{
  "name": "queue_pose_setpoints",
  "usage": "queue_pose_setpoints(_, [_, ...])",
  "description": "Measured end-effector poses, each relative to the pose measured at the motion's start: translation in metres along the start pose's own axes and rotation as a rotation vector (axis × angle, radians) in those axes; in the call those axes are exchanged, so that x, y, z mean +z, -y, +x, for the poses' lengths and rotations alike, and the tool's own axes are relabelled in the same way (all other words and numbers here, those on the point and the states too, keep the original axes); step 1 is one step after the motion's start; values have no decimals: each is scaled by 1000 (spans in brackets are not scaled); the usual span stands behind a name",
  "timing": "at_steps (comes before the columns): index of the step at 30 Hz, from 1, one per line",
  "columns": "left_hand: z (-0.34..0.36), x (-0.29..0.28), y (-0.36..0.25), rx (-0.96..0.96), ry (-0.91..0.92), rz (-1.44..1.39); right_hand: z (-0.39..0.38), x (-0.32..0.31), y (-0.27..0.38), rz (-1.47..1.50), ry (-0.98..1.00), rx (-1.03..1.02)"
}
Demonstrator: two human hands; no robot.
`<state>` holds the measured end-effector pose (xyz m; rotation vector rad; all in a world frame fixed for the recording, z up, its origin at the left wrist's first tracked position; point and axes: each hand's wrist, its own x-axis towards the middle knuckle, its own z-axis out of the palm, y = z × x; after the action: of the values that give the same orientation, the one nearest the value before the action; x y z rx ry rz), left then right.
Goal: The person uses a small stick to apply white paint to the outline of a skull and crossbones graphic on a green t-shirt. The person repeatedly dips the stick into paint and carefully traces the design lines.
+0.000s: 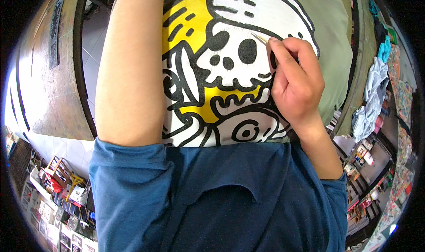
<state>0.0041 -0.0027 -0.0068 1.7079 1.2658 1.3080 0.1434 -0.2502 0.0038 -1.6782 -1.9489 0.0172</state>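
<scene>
My right hand (295, 79) pinches a slim, pointed tool (262, 38), likely a fine brush, its tip on the white forehead of a painted skull (216, 59), just above the eye on the right. The design, in black, white and yellow, covers olive fabric (334, 75) spread beneath me, with more white shapes and a ringed eye at the bottom. My left forearm (128, 75) reaches up across the fabric's left side; its hand is out of the frame.
At left stands a scuffed curved board (53, 101) over a tiled floor (77, 150), with piled stools and odds and ends (62, 176) below. At right, rumpled pale and turquoise cloths (375, 92) hang beside shelves (363, 172) crowded with small containers.
</scene>
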Motion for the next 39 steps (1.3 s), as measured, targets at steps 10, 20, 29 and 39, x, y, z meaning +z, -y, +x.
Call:
queue_pose_setpoints(10, [4, 3, 1, -24, -16, 84, 3, -1, -1, 0, 44, -24])
queue_pose_setpoints(20, [5, 2, 3, -8, -11, 69, 3, -2, -4, 46, 39, -10])
queue_pose_setpoints(29, [1, 0, 0, -24, 11, 24, 8, -3, -2, 39, 45, -6])
queue_pose_setpoints(39, [8, 4, 5, -41, -19, 64, 9, -4, -5, 57, 39, 0])
